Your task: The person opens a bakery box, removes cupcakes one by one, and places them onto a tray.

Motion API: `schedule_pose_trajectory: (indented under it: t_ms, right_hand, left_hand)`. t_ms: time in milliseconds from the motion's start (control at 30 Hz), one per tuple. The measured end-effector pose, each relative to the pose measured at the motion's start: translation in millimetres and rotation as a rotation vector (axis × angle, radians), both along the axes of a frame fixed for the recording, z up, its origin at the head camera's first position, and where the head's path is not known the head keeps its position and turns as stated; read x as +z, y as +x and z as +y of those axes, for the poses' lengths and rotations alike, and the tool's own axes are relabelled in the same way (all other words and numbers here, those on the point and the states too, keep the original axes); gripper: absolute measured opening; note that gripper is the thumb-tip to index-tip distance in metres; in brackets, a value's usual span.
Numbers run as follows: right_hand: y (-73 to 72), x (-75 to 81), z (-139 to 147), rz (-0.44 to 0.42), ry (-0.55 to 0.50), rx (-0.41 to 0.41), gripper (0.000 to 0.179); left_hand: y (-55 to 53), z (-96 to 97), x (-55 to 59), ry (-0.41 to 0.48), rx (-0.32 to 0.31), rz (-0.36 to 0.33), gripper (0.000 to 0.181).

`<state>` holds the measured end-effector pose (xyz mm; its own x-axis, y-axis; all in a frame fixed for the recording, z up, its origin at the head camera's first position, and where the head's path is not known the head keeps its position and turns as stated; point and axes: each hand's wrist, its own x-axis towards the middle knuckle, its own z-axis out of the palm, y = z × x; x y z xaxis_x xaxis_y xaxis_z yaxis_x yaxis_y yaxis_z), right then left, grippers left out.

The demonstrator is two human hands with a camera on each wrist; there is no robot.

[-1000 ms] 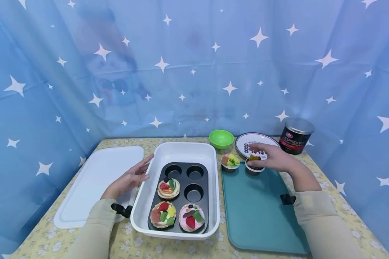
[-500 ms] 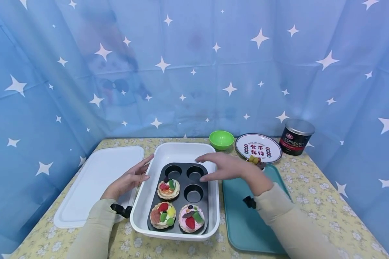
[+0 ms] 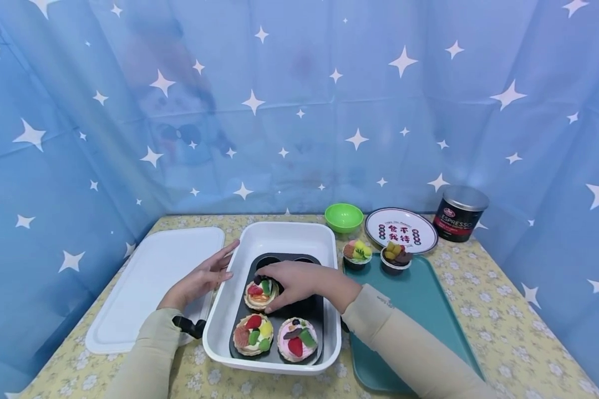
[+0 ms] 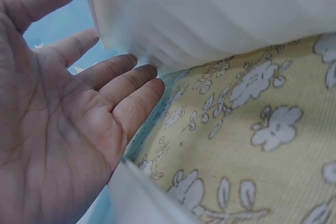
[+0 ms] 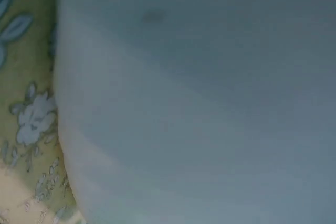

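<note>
The right hand [image 3: 294,280] reaches palm down into the deep white rectangular basin [image 3: 289,239], over a dark grey metal muffin pan [image 3: 282,317]. Its thumb and forefinger span a round cream-topped tart with red, green and dark fruit [image 3: 258,293], which sits in the pan's middle left cup; whether the fingers have closed on it cannot be told, the right wrist view showing chiefly a blurred pale surface. The left hand [image 3: 197,281] rests fingertips against the basin's outer left side, fingers extended, palm free, grasping nothing. In the near row of the pan, left, sits a cream tart with red, yellow and green fruit [image 3: 253,334]; right, a pink-creamed tart with a strawberry [image 3: 297,339]. To the right of the basin lies a flat teal rectangular tray [image 3: 424,288], a yellow-topped cupcake [image 3: 357,254] and a brown chocolate cupcake [image 3: 396,259] standing side by side at its far end. Behind these are a bright green round bowl [image 3: 344,218], a dark-rimmed white plate with red characters [image 3: 401,231] and a black espresso can [image 3: 460,215]. A flat white rectangular lid [image 3: 155,288] lies left of the basin on a yellow floral tablecloth [image 3: 509,310].
</note>
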<state>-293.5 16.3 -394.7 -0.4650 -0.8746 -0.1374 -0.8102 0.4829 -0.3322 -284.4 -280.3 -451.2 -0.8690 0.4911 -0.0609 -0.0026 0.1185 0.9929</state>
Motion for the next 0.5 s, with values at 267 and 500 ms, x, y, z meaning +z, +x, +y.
schedule_pose_trajectory:
  t_ms: [267,500]
  right_hand:
    - [5.2,-2.4,-3.8,0.050,-0.014,-0.013,0.078]
    - [8.9,-2.0,-5.0,0.091,-0.053,0.019,0.072]
  left_hand:
    - [-0.7,-0.1,-1.0,0.017,-0.014,0.015,0.083]
    - [-0.6,-0.7,-2.3,0.007,-0.018,0.019,0.083]
